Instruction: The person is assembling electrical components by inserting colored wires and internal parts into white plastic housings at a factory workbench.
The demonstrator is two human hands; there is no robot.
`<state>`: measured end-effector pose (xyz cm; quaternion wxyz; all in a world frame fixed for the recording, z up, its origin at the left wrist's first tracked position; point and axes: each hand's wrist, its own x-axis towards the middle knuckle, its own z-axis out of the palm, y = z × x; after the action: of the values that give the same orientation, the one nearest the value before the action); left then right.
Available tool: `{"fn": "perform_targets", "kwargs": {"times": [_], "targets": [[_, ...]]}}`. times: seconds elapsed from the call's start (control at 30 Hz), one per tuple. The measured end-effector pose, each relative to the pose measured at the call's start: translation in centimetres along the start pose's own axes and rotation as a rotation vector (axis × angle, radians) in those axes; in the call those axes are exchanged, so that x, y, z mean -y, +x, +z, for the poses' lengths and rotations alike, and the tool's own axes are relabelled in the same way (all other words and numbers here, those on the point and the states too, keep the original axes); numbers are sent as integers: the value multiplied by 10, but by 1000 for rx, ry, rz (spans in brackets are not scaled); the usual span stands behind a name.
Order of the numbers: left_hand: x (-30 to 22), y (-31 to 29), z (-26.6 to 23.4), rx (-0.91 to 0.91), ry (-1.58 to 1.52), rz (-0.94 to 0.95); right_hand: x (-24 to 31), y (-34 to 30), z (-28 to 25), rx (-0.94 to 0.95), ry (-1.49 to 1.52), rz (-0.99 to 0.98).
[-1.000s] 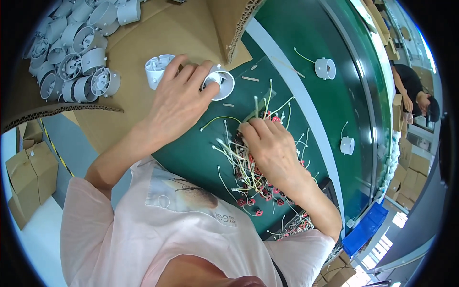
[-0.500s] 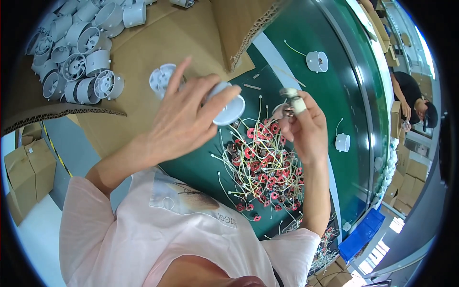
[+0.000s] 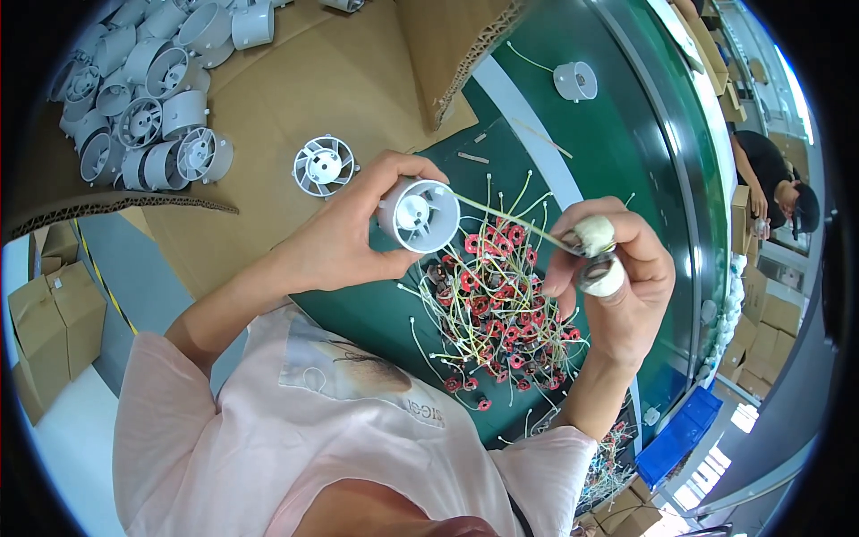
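Note:
My left hand (image 3: 344, 228) is wrapped round a white round fan housing (image 3: 419, 217), its open end and inner hub facing up. My right hand (image 3: 617, 277), white covers on two fingertips, pinches a small dark motor stator, mostly hidden by the fingers. A pale cable (image 3: 510, 217) stretches from that pinch to the rim of the housing. Below and between the hands lies a heap of red stators (image 3: 492, 309) with tangled pale wires. Beyond my left hand, a second white fan housing (image 3: 324, 166) lies on the cardboard, vanes up.
Many white housings (image 3: 143, 121) are piled in the carton at upper left. A housing with a wire (image 3: 575, 81) rides on the green belt (image 3: 644, 170). A blue bin (image 3: 678, 438) stands at lower right. At far right, a person (image 3: 771, 179) works.
My left hand has turned the housing so its open end shows. My right hand has moved right and nearer, the cable now stretched between. The belt's housing has shifted up and left.

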<state>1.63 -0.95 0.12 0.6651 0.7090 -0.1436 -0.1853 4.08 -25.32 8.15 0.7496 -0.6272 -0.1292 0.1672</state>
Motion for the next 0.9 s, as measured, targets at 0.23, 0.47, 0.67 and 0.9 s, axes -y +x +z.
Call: {"fn": "perform_targets", "kwargs": {"times": [0.23, 0.47, 0.67, 0.9], "targets": [[1, 0, 0, -78, -257, -27, -8, -6, 1, 70, -42, -87], [4, 0, -9, 41, -542, -214, -6, -7, 14, -28, 182, 147], [0, 7, -17, 237, -1076, -384, -7, -9, 6, -182, -152, -9], [-6, 6, -3, 122, -251, -204, -9, -5, -3, -107, 63, -173]]}}
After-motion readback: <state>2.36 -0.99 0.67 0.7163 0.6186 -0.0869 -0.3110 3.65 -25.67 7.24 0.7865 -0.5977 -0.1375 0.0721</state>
